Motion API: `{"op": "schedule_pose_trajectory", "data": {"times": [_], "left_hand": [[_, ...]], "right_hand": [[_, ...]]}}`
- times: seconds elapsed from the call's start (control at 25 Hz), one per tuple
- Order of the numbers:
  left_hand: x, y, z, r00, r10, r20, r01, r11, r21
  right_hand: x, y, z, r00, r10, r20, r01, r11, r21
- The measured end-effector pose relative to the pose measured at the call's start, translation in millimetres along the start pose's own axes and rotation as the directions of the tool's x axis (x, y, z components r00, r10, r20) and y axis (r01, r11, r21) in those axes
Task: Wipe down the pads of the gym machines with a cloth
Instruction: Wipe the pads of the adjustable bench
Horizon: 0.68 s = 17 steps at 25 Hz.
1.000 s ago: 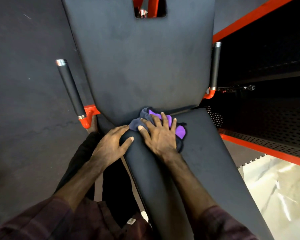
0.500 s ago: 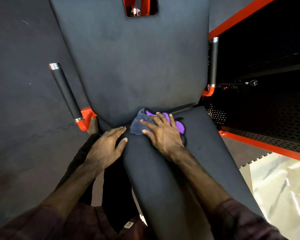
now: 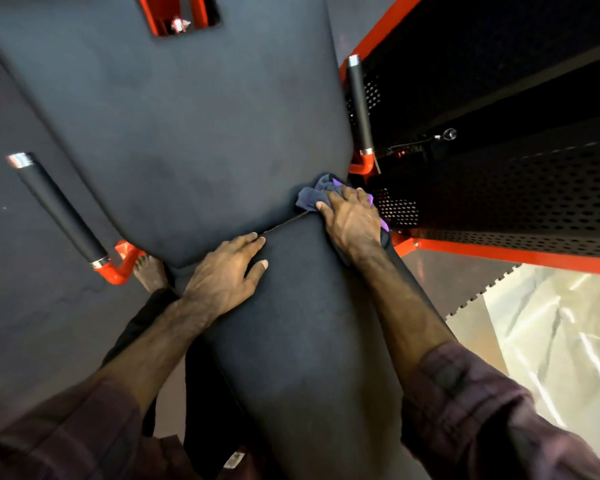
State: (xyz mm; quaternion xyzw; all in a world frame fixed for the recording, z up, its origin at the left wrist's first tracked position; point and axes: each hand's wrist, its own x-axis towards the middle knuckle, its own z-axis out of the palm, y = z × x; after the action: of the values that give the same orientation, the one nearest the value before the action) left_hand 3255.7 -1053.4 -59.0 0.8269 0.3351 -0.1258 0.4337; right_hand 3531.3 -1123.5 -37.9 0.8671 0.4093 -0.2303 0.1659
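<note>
Seat pad (image 3: 302,341) as landmark. Right hand (image 3: 352,221) at its far right corner, fingers spread flat, pressing a blue-and-purple cloth (image 3: 314,195) against the seam where the seat pad meets the back pad (image 3: 187,133); cloth bunches out beyond the fingertips. Left hand (image 3: 226,275) lies flat on the seat pad's far left edge, fingers relaxed and loosely spread, holding nothing. Black handle (image 3: 59,209) with red bracket left of the seat pad; a second handle (image 3: 359,105) to its far right. Bare foot (image 3: 149,273) on the floor, just left.
</note>
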Motion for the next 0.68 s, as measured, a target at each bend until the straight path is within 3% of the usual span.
{"op": "schedule_pose_trajectory", "data": {"times": [0.2,0.4,0.52,0.68], "left_hand": [[-4.1,49.2,-9.9,0.988,0.122,0.09,-0.13,0.987,0.093],[-4.5,117.2,-7.2,0.944,0.248,0.217,-0.285,0.945,0.159],[-13.2,171.7,-1.7,0.874,0.371,0.314,-0.441,0.878,0.188],[-29.3,242.0,11.3,0.728,0.518,0.448,-0.642,0.744,0.184]], "right_hand": [[-49.1,52.1,-28.8,0.955,0.277,0.107,-0.295,0.92,0.257],[-152.2,94.6,-47.7,0.921,0.349,0.172,-0.389,0.844,0.368],[-218.4,116.0,-61.1,0.873,0.449,0.19,-0.487,0.794,0.364],[-292.5,134.8,-68.0,0.818,0.55,0.171,-0.573,0.747,0.337]]}}
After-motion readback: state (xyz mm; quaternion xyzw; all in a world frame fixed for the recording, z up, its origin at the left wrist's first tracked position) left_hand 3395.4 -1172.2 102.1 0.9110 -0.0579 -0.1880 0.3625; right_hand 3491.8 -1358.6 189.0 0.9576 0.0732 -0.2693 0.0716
